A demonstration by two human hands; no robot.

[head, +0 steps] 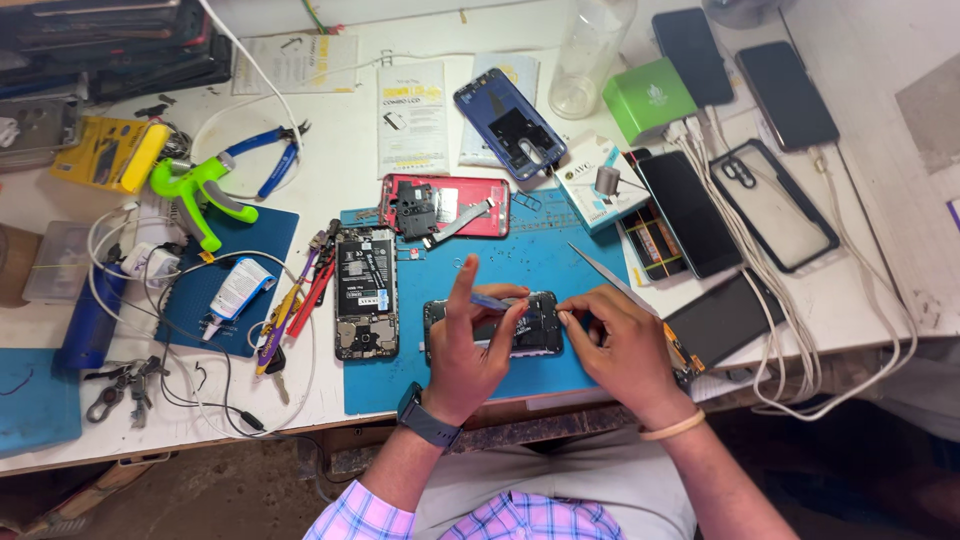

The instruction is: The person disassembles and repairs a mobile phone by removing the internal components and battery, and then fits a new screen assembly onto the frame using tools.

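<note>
An opened dark phone lies on the blue work mat in front of me. My left hand rests over its left half and pinches a small blue pick between thumb and fingers, index finger raised. My right hand presses on the phone's right edge and holds long metal tweezers that point up and to the left. A watch sits on my left wrist, a band on my right.
Another opened phone lies left on the mat, a red phone shell and a blue shell behind. A glue tube, pliers, cables and keys crowd the left. Several phones, white cables and a green box sit right.
</note>
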